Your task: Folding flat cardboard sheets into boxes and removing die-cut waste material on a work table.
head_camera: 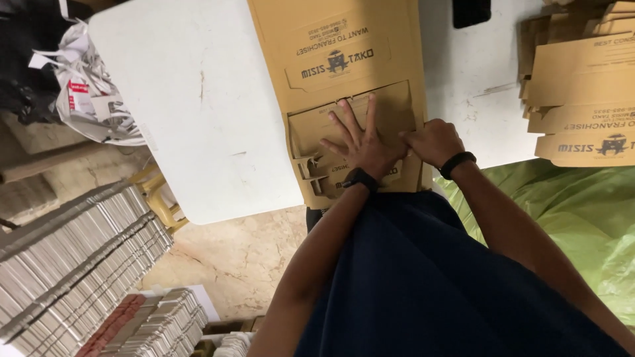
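A flat brown cardboard box blank [344, 59] with dark printing lies on the white table [198, 99], its near end hanging over the table's edge. My left hand [357, 142] presses flat on its folded near flap, fingers spread apart, a black watch on the wrist. My right hand [433, 140] is closed at the blank's right edge, pinching or pushing a side flap; a black band circles that wrist. Both hands touch the same blank.
A stack of similar flat brown blanks [582, 99] lies at the table's right. A green plastic sheet [582, 211] hangs below it. Bundles of flat grey-edged cardboard [73, 258] stand on the floor at left. Crumpled paper and plastic [86, 92] sits at upper left.
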